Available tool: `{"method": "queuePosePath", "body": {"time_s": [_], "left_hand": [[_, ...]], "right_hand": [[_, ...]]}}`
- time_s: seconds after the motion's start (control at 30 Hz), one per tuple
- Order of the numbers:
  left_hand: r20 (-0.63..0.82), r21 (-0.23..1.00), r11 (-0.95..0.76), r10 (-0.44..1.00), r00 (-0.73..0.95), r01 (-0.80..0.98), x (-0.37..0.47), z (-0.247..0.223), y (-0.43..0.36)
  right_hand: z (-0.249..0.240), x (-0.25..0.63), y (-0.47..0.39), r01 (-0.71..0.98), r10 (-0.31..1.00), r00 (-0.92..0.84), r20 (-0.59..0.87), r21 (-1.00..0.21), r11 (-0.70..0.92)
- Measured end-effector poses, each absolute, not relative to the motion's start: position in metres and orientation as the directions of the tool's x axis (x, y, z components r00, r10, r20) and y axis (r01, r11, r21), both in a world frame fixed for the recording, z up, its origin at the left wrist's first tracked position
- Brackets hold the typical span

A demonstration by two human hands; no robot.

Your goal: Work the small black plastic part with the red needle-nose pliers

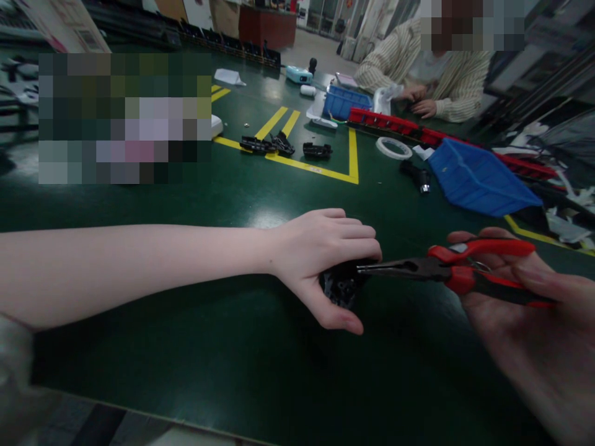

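My left hand [332, 248] reaches in from the left and is closed around a black plastic part [343, 288] on the green table. Its fingers lie over the far side, the thumb along the near side, so much of the part is hidden. From the right, my right hand [515, 310] grips red-and-black needle-nose pliers [465, 272]. The pliers point left, and their narrow jaws end at the black part beside my left fingers. Whether the tips touch the part I cannot tell.
Several black parts [317, 150] lie near yellow tape lines [353, 161]. To the right are a tape roll [393, 148], a black cylindrical tool [415, 176], a tilted blue bin [483, 176] and a red strip [385, 122]. Across the table sits a person in a striped sleeve [388, 49].
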State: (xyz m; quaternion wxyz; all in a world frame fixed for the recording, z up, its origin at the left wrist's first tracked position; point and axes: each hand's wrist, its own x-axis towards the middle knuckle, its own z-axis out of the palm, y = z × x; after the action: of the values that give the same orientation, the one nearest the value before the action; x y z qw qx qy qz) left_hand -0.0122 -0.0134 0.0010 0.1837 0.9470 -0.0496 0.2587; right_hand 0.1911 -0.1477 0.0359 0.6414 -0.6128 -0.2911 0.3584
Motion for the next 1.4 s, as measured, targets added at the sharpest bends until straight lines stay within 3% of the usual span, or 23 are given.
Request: {"method": "queuePosePath", "body": {"time_s": [0.57, 0.83, 1.4], "left_hand": [[0.538, 0.346, -0.911, -0.002, 0.843, -0.224, -0.013, 0.000, -0.012], [0.525, 0.359, -0.910, 0.013, 0.851, -0.207, -0.012, 0.001, -0.013], [0.506, 0.374, -0.911, 0.046, 0.862, -0.172, -0.013, 0.001, -0.014]], "right_hand": [[0.040, 0.188, -0.145, -0.097, 0.784, 0.615, -0.087, -0.995, -0.035], [0.039, 0.196, -0.152, 0.033, 0.872, 0.490, 0.007, -0.999, -0.011], [0.030, 0.210, -0.154, 0.152, 0.914, 0.376, 0.152, -0.983, 0.102]]}}
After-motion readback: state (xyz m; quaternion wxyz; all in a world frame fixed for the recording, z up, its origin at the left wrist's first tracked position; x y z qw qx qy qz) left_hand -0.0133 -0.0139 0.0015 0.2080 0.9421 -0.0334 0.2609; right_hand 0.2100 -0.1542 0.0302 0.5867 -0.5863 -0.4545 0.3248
